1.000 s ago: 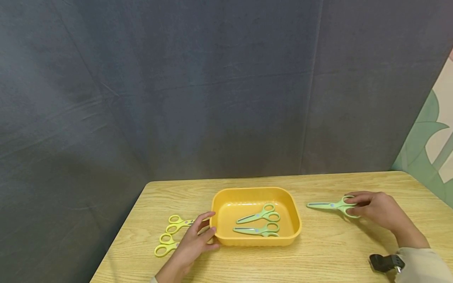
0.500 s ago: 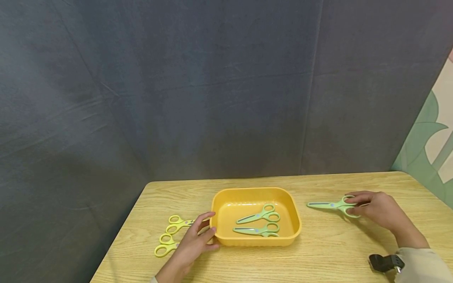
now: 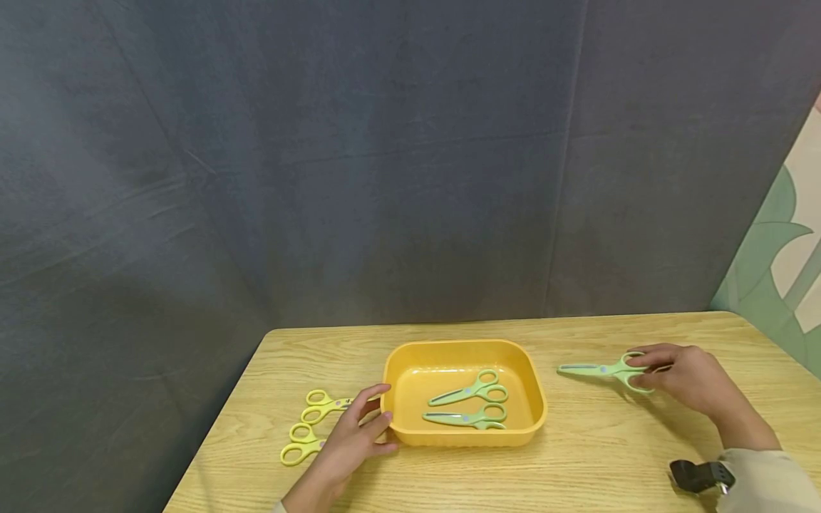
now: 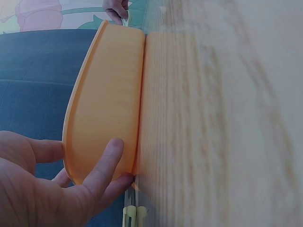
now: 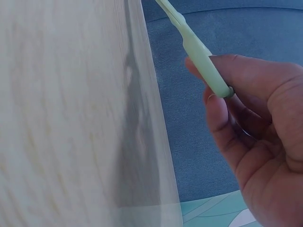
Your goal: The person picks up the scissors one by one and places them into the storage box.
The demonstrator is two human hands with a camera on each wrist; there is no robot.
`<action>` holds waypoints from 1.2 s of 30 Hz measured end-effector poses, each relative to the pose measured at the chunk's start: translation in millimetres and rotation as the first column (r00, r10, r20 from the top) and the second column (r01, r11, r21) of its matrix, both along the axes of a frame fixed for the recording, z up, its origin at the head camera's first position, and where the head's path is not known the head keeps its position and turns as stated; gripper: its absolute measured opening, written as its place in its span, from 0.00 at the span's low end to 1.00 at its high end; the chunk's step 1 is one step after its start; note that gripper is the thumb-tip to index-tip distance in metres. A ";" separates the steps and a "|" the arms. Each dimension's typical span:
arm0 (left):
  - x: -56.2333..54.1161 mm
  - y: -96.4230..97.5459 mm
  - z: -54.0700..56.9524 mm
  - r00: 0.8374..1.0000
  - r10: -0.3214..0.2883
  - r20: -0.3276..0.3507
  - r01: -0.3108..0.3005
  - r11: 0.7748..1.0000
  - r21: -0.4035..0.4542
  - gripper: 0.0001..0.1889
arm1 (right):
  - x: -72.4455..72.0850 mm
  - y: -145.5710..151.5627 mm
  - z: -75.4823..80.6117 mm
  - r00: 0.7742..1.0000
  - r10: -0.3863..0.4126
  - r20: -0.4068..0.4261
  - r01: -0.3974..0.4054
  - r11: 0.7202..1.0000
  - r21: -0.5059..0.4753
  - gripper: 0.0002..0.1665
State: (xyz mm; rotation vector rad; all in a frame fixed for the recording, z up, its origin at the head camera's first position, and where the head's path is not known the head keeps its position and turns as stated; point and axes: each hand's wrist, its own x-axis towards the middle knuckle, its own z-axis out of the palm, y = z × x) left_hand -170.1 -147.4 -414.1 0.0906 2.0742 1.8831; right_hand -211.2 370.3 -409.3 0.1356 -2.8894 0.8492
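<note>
On the right side of the table my right hand [image 3: 689, 377] pinches the handles of light green scissors [image 3: 603, 370]. In the right wrist view these scissors [image 5: 203, 61] are raised off the tabletop, with a shadow beneath. My left hand [image 3: 351, 438] rests its spread fingers against the left end of a yellow-orange tray [image 3: 468, 439]; the left wrist view has fingers on the outer wall of the tray [image 4: 109, 85]. Two more green scissors [image 3: 471, 388] lie inside the tray. To its left are yellow scissors [image 3: 316, 406] and a second yellow pair [image 3: 301, 445], both partly hidden by my left hand.
A wood-grain table [image 3: 577, 470] carries everything. Dark blue-grey cloth [image 3: 410, 178] hangs behind and to the left. A patterned wall [image 3: 782, 271] stands at the right. A black band [image 3: 699, 476] is by the right sleeve.
The green scissors in my right hand have risen very slightly and shifted a touch to the right. My left hand and the tray hold still.
</note>
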 end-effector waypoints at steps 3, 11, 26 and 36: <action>0.0 -0.1 0.1 1.000 -0.002 0.002 0.002 1.000 0.001 0.28 | 0.1 0.2 0.7 1.000 -0.001 0.005 0.001 1.000 -0.004 0.23; 0.3 0.0 -0.1 1.000 0.000 0.003 0.000 1.000 0.011 0.28 | 0.4 0.6 2.1 1.000 0.004 -0.007 -0.004 1.000 -0.012 0.22; -0.1 0.5 -0.8 1.000 0.005 0.001 -0.005 1.000 0.011 0.28 | 1.3 -2.9 12.4 0.998 -0.002 -0.062 -0.001 0.999 -0.049 0.19; -0.2 0.3 -1.1 1.000 0.005 -0.002 -0.005 1.000 0.007 0.29 | 0.5 -3.0 13.1 0.998 -0.011 -0.068 0.007 0.999 -0.053 0.18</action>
